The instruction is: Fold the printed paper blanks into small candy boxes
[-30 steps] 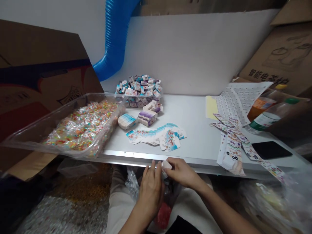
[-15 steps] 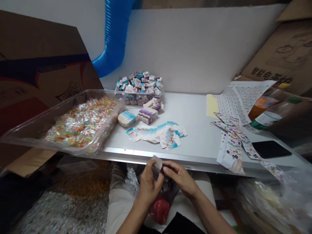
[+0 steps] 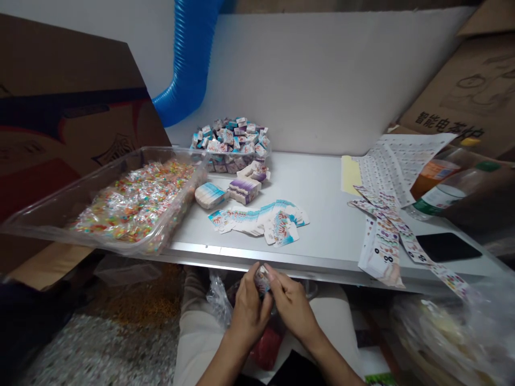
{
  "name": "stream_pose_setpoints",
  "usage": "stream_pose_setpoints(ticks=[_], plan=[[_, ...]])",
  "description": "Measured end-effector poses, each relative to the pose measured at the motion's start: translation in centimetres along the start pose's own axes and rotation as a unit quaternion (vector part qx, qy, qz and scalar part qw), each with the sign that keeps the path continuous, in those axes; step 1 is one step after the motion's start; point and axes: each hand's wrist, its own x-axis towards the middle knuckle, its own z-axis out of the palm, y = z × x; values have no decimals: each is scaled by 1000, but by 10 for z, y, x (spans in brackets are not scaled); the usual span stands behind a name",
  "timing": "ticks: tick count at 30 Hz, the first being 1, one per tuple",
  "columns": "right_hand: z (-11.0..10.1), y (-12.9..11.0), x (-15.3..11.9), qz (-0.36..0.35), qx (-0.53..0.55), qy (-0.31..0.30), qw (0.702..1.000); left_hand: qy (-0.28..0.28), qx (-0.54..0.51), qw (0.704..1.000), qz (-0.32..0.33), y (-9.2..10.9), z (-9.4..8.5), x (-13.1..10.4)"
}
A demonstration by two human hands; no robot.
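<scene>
Below the table's front edge, my left hand (image 3: 250, 303) and my right hand (image 3: 290, 301) both grip one small printed box (image 3: 263, 280), which is partly covered by the fingers. A fanned row of flat blue-and-white cartons (image 3: 253, 220) lies on the table (image 3: 322, 187) beyond my hands. Behind it sit a blue-and-white stack (image 3: 210, 195) and a purple-and-white stack (image 3: 244, 191). A clear container at the back is heaped with small boxes (image 3: 231, 142).
A clear tray (image 3: 161, 238) of colourful wrapped pieces stands at the left beside a large carton (image 3: 72, 107). At the right are sticker strips (image 3: 380, 246), a black phone (image 3: 448, 246) and a bottle (image 3: 438, 198). A red bag (image 3: 267, 346) lies on the lap.
The small box has turned so that its printed side shows instead of a plain pale one. My right hand has closed in on it, nearer my left hand.
</scene>
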Motion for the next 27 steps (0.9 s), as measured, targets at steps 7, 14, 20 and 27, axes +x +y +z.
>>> stream_pose_setpoints(ticks=[7,14,20,27], plan=[[-7,-1,5,-19,-106,-12,994,-16,10,999,48,-5,-3,-3],[-6,3,-5,-150,-330,-47,931,-30,3,997,65,-12,-6,-4],[7,14,-15,-196,-361,-8,912,-7,28,997,67,-8,-3,-6],[-21,19,37,-72,-276,62,957,-37,53,998,3,-7,-1,-9]])
